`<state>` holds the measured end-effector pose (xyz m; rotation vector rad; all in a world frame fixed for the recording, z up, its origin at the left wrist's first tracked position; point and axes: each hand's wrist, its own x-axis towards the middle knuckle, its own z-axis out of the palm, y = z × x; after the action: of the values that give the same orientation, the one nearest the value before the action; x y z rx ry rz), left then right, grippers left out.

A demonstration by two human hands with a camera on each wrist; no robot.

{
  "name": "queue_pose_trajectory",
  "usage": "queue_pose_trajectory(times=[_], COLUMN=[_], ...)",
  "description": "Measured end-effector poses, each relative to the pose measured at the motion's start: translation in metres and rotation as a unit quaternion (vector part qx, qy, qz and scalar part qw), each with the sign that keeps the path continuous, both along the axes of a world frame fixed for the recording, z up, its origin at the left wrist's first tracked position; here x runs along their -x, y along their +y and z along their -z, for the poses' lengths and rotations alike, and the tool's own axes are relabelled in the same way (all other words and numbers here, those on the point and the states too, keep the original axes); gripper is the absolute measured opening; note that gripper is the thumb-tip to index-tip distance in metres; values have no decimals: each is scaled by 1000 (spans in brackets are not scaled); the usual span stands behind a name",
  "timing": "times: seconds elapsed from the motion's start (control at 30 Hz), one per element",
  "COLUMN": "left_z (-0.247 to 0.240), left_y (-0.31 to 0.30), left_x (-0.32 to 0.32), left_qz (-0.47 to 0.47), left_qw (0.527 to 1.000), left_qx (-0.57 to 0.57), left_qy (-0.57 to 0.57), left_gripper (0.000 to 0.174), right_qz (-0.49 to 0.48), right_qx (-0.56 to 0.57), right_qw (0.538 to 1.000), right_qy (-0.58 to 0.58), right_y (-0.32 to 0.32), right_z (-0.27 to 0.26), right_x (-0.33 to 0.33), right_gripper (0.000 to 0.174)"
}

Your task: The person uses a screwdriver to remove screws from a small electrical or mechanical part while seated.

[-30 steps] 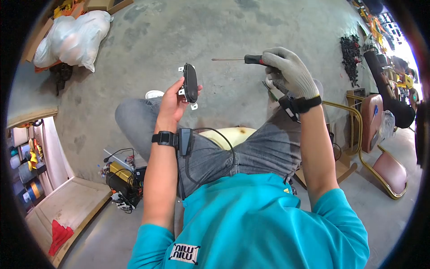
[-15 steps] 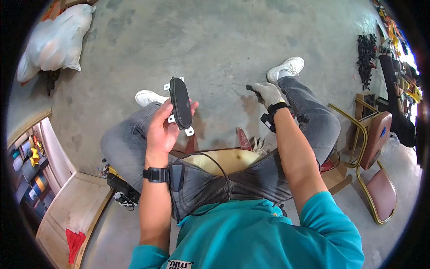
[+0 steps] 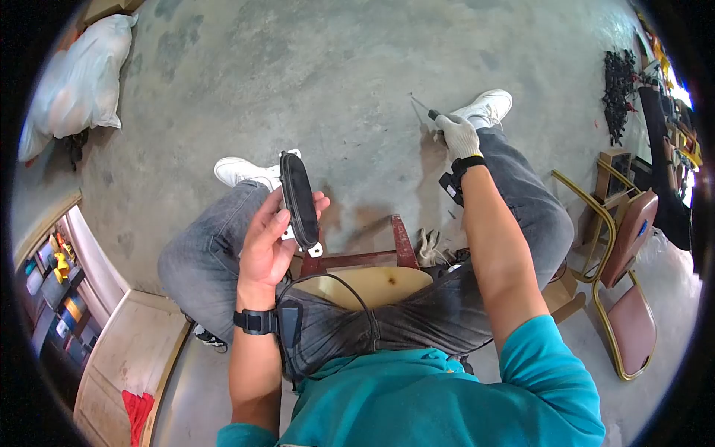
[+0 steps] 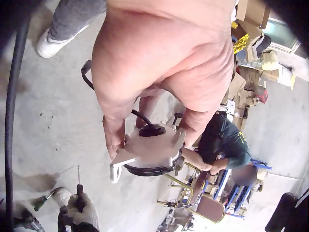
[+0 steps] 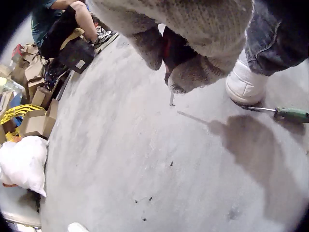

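open floor: bare concrete floor [image 3: 350,59] spreads ahead of the knees, with wide free room between the left shoe [image 3: 242,171] and the right shoe [image 3: 488,108] and beyond them.
left edge: a white bag [image 3: 74,82] lies far out at the upper left. a wooden platform [image 3: 119,357] with a red cloth [image 3: 138,413] sits low on the left, well apart from both hands.
right edge: a gold-framed chair [image 3: 625,298] stands near the right knee.
seat: a red-framed stool [image 3: 398,242] shows between the thighs, with a spare glove [image 3: 426,246] lying by its frame.
left hand: the bare left hand [image 3: 268,242] is raised over the left thigh. its thumb and fingers curl round the black oval part [image 3: 298,200], which is held on edge with its white mounting tabs showing.
right hand: the gloved right hand [image 3: 458,135] reaches low, just beside the right shoe. its fist is clenched round the screwdriver [image 3: 430,113], whose shaft points away over the floor.
part to tool: the part and the screwdriver are well apart, with open concrete between them.
floor tool: a green-handled screwdriver [image 5: 289,114] lies on the concrete just beside the right shoe.
hidden: the glove buries most of the held handle. whether the tip touches the floor cannot be told. from the left wrist only the part's pale back shows, partly under the palm, with a black lead leaving its middle.
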<state>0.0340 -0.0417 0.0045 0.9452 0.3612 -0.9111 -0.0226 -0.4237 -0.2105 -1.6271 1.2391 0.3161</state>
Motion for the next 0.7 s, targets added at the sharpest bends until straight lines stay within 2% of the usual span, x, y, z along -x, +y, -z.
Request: queue_pose_trajectory(times=[0.17,0.27,0.37,0.6,0.67,0.7], left_z=[2,1,1,5,5,6], left_y=[0,0,0,4,3,3], left_x=[0,1,2,3,4,4], left_qz=[-10,-11,-14,24,27,28], left_qw=[999,998,998,998,998,998], left_qx=[23,40,36,54,55,54], left_qy=[22,44,53,35,33,23], left_gripper=[62,62,63,64,64,61], right_qz=[-18,5,-22,-57,-45,-44], right_qx=[-13,7,1,39,8,11], right_qw=[1000,1000,1000,998,999,999], right_qy=[-14,-26,-5,-3,-8,-8], right_y=[-13,-12,-9,-12,-6,-4], right_z=[25,34,14,24,-1,-6], right_x=[-4,-5,-13,-9,-15,-14], right_gripper=[44,41,40,42,31,31])
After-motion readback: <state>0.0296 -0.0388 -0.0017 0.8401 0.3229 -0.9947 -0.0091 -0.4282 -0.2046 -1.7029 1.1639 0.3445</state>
